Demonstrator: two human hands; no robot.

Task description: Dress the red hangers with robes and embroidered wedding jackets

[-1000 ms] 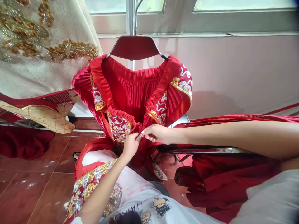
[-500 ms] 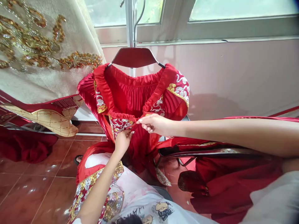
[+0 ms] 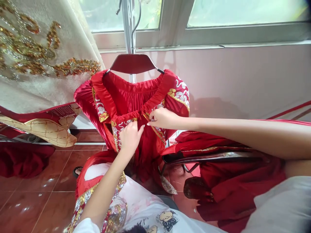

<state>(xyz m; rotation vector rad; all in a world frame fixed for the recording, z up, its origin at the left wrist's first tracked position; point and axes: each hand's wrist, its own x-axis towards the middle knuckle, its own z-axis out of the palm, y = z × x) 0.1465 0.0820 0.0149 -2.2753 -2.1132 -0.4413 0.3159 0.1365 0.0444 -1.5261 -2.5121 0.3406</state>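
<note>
Garment (image 3: 128, 105), red, embroidered: hung on hanger (image 3: 134, 63) before wall (image 3: 243, 77). Left hand (image 3: 130, 136): fingers laid over one front edge, thumb held apart; whether cloth is gripped cannot be told. Right hand (image 3: 165, 118): opposite edge apparently pinched. Step, as judged: front edges being handled; next, even tension seems called for.

The left grip (image 3: 129, 137) hides part of the red garment (image 3: 150, 142), and a beaded cloth (image 3: 43, 69) is cut off at left.
</note>
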